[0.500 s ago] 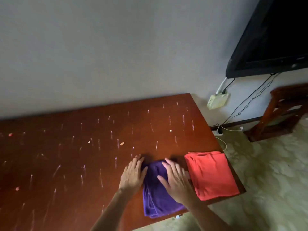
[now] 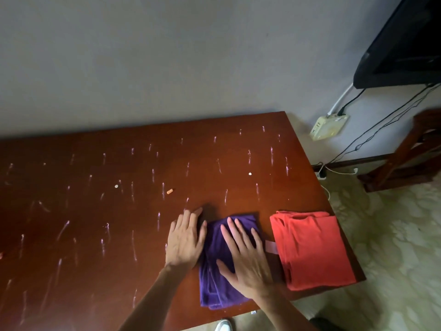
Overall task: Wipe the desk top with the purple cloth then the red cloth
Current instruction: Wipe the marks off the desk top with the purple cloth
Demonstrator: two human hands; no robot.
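Note:
A folded purple cloth (image 2: pixel 216 280) lies near the front edge of the brown desk top (image 2: pixel 95 211). My right hand (image 2: pixel 245 259) rests flat on the cloth, fingers spread. My left hand (image 2: pixel 185 237) lies flat on the desk at the cloth's left edge, its thumb side touching the fabric. A folded red cloth (image 2: pixel 312 247) sits just right of the purple one, at the desk's right front corner, untouched. White chalk-like streaks cover most of the desk.
A small orange piece (image 2: pixel 170 191) and two small white bits (image 2: pixel 250 173) (image 2: pixel 116 186) lie on the desk. The wall stands behind. A TV (image 2: pixel 401 48), wall socket (image 2: pixel 329 126) with cables and wooden furniture (image 2: pixel 405 154) are to the right.
Both hands stay pressed flat at the purple cloth. The view has shifted slightly closer and lower; the cloths have not visibly moved.

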